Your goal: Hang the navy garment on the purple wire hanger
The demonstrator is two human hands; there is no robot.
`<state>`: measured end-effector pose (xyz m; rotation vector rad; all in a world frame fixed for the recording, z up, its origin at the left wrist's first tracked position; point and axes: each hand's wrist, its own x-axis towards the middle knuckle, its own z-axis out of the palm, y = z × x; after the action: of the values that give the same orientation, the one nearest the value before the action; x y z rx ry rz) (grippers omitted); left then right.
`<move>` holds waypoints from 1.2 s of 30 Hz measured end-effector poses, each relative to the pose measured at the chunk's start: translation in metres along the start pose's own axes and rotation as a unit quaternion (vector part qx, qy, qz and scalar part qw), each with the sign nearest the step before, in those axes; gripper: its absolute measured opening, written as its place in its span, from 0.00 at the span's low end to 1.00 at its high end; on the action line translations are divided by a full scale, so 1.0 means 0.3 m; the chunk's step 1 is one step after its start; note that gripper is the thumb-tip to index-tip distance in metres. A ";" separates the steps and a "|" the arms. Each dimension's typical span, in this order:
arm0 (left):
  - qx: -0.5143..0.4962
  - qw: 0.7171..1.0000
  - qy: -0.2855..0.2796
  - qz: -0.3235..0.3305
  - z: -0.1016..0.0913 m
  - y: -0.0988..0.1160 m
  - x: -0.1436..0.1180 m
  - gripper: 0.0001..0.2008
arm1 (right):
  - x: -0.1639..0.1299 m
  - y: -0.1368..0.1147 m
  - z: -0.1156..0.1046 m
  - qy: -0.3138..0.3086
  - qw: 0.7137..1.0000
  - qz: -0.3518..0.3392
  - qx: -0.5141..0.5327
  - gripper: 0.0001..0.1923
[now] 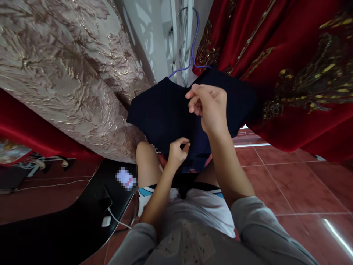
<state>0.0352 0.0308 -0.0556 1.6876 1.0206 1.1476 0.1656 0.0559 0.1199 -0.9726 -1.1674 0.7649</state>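
A dark navy garment (162,110) hangs in front of me from a purple wire hanger (195,36). Over the garment's lower middle, my left hand (178,151) is closed, thumb and forefinger pinched together in a ring. Higher up and to the right, near the neckline, my right hand (211,105) is raised with its fingers curled and the thumb pressed to the forefinger. Whatever sits between the fingertips of either hand is too small to make out. The garment's lower part reaches down between my knees.
Beige textured fabric (96,77) drapes on the left, and red cloth with gold beading (298,92) on the right. A white metal stand (173,36) holds the hanger. On a black surface (55,235) at lower left lie a white charger (106,221) and its cable. Red tiles (298,187) cover the floor.
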 end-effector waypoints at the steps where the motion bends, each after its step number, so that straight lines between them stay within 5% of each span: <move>1: -0.001 1.000 -0.022 0.016 -0.032 0.056 0.027 0.09 | -0.018 0.000 0.002 -0.002 1.000 0.001 0.000 0.25; 2: -0.001 0.998 -0.033 0.057 -0.065 0.119 0.058 0.10 | -0.037 0.002 0.001 -0.003 1.000 0.004 -0.001 0.25; 5: 0.001 0.982 0.046 0.184 -0.147 0.309 0.161 0.18 | -0.080 0.003 -0.008 -0.015 1.000 0.015 -0.009 0.23; 9: 0.086 0.960 0.057 0.261 -0.175 0.437 0.265 0.08 | -0.088 0.001 -0.028 -0.033 0.999 -0.004 -0.027 0.21; 18: 0.199 0.920 0.090 0.325 -0.243 0.496 0.222 0.08 | -0.180 0.211 -0.036 0.002 0.997 0.029 -0.068 0.21; 27: 0.255 0.903 -0.001 0.347 -0.250 0.469 0.250 0.10 | -0.129 0.044 -0.019 -0.040 0.996 -0.078 -0.019 0.22; 32: 0.260 0.896 0.048 0.357 -0.254 0.516 0.208 0.12 | -0.126 0.081 -0.006 -0.012 0.996 -0.075 -0.046 0.23; 36: 0.188 0.918 0.126 0.326 -0.350 0.507 0.269 0.07 | -0.162 0.193 0.007 -0.026 0.998 -0.003 -0.061 0.22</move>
<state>-0.0196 0.0766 0.1330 2.3379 0.8878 1.7099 0.1519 0.0365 0.0482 -1.0551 -1.2738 0.7239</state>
